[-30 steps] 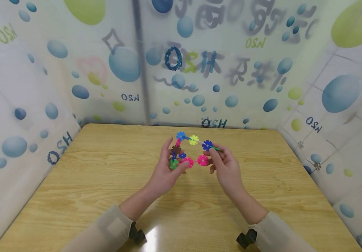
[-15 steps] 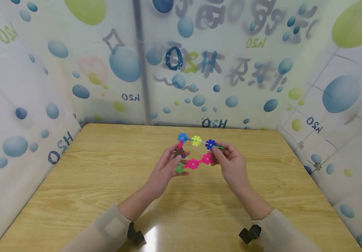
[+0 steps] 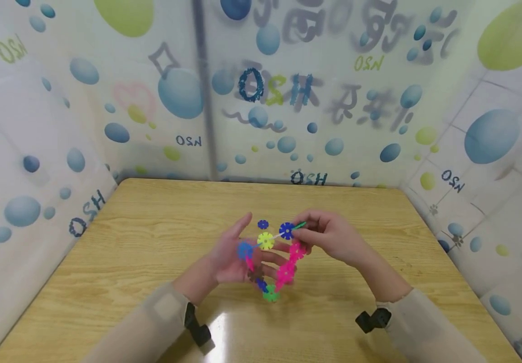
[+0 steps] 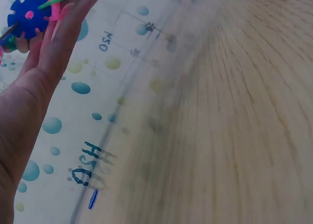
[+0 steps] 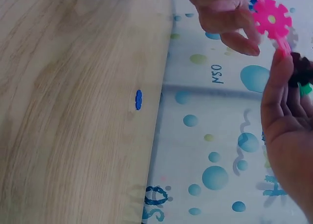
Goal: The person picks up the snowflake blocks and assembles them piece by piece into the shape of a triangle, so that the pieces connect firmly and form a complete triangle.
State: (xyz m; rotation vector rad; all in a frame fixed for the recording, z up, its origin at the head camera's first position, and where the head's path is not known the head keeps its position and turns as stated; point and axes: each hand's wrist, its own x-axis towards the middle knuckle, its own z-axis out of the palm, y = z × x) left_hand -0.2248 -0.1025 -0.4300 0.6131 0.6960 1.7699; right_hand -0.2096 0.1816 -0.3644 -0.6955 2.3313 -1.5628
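Observation:
A chain of notched plastic snowflake discs point(image 3: 266, 241), in light blue, yellow, dark blue, pink, brown and green, hangs in a loop above the table. My right hand point(image 3: 333, 239) pinches it between thumb and fingers at the green disc point(image 3: 299, 225), which stands edge-on beside a dark blue one. Under and behind the loop is my left hand point(image 3: 233, 254), palm showing and fingers extended, with discs lying across the palm and fingers. In the left wrist view, the dark blue disc point(image 4: 30, 16) appears by the left fingertips. The right wrist view shows a pink disc point(image 5: 272, 19) between both hands.
A single dark blue disc point(image 3: 263, 224) lies on the wooden table point(image 3: 165, 217) just beyond the left hand. Patterned sheets point(image 3: 261, 126) with blue and green dots rise behind and on both sides. Small black wrist cameras point(image 3: 373, 319) sit at the sleeves.
The chain has come lower and nearer, its light blue and green discs swinging down. My left hand has eased its grip and turned palm up. The right hand keeps pinching. The loose disc stays put.

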